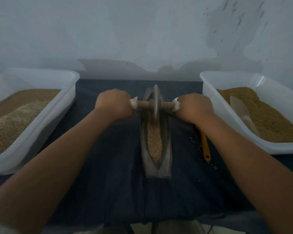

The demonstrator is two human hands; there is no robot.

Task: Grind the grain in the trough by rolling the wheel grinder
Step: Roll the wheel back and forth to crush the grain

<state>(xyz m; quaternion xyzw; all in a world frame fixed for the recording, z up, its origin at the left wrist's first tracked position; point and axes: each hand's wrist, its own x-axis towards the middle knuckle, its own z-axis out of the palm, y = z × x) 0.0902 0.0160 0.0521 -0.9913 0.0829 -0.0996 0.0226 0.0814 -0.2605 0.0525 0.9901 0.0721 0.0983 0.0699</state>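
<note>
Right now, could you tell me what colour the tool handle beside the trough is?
Orange-yellow handle, seen best in the head view.

The trough (156, 149) sits dead centre on the cloth (108, 166), running front to back, with grain (155, 142) in its near half. The wheel grinder (155, 103) stands in the far half, its axle crosswise; left hand (114, 103) on one end, right hand (194, 106) on the other. One tub (32, 105) sits left, another (254, 114) right with a scoop (242, 112) in it. A brush handle (205, 146) lies between the trough and the right tub.
</note>
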